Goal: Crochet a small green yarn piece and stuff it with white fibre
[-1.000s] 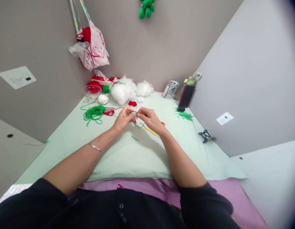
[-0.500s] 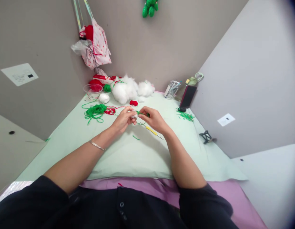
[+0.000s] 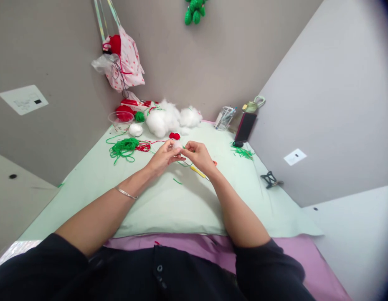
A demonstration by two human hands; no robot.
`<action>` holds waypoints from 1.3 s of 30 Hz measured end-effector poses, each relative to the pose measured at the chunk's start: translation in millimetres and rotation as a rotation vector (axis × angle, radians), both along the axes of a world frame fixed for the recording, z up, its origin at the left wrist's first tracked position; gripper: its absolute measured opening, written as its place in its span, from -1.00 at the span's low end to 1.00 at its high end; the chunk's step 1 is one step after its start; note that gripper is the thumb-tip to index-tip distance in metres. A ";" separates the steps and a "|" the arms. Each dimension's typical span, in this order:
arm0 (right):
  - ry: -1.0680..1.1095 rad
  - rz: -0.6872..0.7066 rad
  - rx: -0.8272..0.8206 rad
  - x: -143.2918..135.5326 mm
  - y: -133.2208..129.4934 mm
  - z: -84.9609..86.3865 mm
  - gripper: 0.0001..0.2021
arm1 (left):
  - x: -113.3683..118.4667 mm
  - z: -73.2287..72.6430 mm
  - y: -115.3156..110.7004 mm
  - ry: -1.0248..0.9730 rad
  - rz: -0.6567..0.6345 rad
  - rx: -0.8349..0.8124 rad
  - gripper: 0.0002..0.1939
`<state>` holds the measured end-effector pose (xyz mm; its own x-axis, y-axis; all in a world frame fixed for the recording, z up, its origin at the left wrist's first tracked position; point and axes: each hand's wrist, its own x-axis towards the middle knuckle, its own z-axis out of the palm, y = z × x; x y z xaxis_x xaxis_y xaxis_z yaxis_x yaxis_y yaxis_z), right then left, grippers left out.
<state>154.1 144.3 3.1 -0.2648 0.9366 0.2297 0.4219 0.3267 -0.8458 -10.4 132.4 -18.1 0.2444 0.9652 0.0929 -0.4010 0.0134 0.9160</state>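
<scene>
A small tuft of white stuffing (image 3: 177, 144) shows between the fingertips of my left hand (image 3: 163, 158), whose fingers are closed on it. My right hand (image 3: 198, 155) is pinched close beside it, with a bit of green crochet or yarn (image 3: 184, 147) at its fingertips, mostly hidden by the fingers. A green strand hangs below the hands. Under my right hand lies a yellow-handled crochet hook (image 3: 197, 171), partly covered. Just beyond my hands sits a small red piece (image 3: 174, 136).
Green yarn (image 3: 125, 149) lies tangled at the left, near a white ball (image 3: 135, 130). White stuffing (image 3: 162, 119) is heaped at the back. A clear pen cup (image 3: 224, 118), a phone (image 3: 245, 127), green scraps (image 3: 243, 152) and a black clip (image 3: 270, 179) are at the right.
The white tuft now sits higher at my left fingertips, and less green shows between my hands. My right hand covers more of the hook. The view has shifted slightly.
</scene>
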 end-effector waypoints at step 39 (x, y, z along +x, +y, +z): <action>-0.109 0.009 0.076 -15.0 -15.1 3.0 -0.80 | -7.3 -11.5 14.1 0.138 0.147 0.070 -0.66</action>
<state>139.1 129.2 6.1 -0.3004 0.9151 0.2689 0.5070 0.3920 -0.7677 -17.7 146.5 -29.6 0.1165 0.9838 0.1366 -0.2642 -0.1019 0.9591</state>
